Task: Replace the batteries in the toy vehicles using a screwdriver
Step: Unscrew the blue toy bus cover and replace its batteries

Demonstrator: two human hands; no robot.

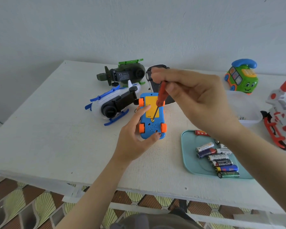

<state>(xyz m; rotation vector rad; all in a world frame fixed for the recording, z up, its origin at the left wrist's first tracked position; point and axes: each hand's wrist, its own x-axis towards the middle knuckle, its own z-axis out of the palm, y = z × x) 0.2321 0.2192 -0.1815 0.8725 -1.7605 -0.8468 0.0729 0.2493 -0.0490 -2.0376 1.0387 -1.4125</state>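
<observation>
Head cam, only view I've got: the small blue plastic toy car with orange wheels (pixel 153 128) lies belly-up near the middle of the white painted table (pixel 56 129), nose pointing away from me, just right of the white-and-blue toy helicopter (pixel 109 103). Left hand (pixel 135 139) grips the car from its left side, thumb hooked round the near end, a finger laid along the far-left edge beside the yellow battery cover (pixel 151 104). Right hand (pixel 193 96) pinches the red-handled small screwdriver (pixel 161 95) up high w/ fingertips, shaft angled down-left, tip at the screw hole (pixel 152 120) at the near edge of the cover. Can't tell whether the tip is seated. My read: this is the unscrewing step, cover on, task early. Car looks light, hard, smooth, so it'll want to spin or skate under torque; best held by the body sides betw. the wheels, not by the wheels, which prob. roll. Tiny screw = easy to strip or lose, so light pressure, driver straighter. Right of the car, well apart, a teal plastic tray (pixel 190 156) holds assorted AA batteries (pixel 218 157). Also on the table: a dark green toy helicopter (pixel 124 73) at the back, a green-and-blue phone-bus toy (pixel 241 78) far right, a red-and-white toy (pixel 282 111) at the right edge, a clear plastic tub (pixel 248 109).
</observation>
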